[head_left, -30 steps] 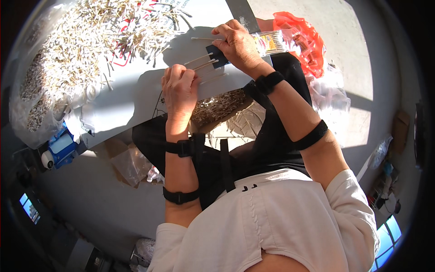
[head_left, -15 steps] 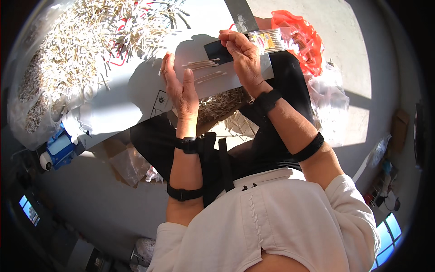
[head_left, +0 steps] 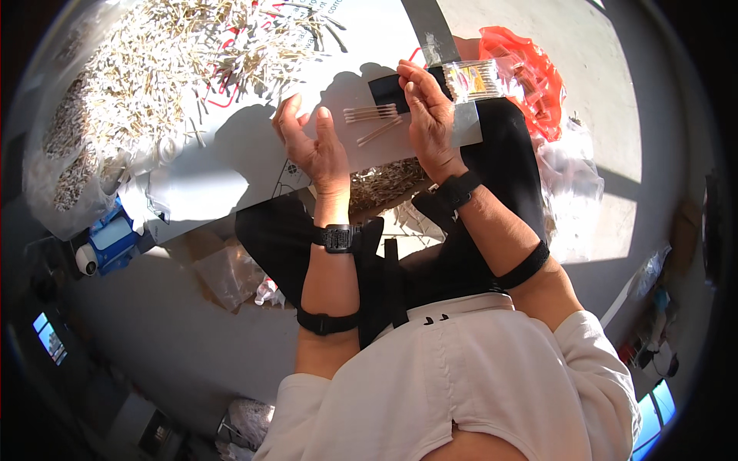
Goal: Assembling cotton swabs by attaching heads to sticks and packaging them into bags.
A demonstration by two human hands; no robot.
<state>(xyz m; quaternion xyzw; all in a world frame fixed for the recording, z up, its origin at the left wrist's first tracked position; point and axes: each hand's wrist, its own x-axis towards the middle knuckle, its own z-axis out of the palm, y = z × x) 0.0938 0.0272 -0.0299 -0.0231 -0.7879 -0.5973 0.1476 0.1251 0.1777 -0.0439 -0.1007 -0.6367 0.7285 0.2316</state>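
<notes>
Strong sunlight falls across the white desk (head_left: 207,198) and brightens the grey floor (head_left: 192,338) at upper right, where a shadow band (head_left: 617,176) crosses it. A left window (head_left: 49,338) and a right window (head_left: 657,415) show blue panes amid dim surroundings.

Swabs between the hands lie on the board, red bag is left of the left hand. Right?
Not quite: the red bag is right of the right hand, as the head view shows. The swabs between that hand and the left hand do lie on the board.
</notes>
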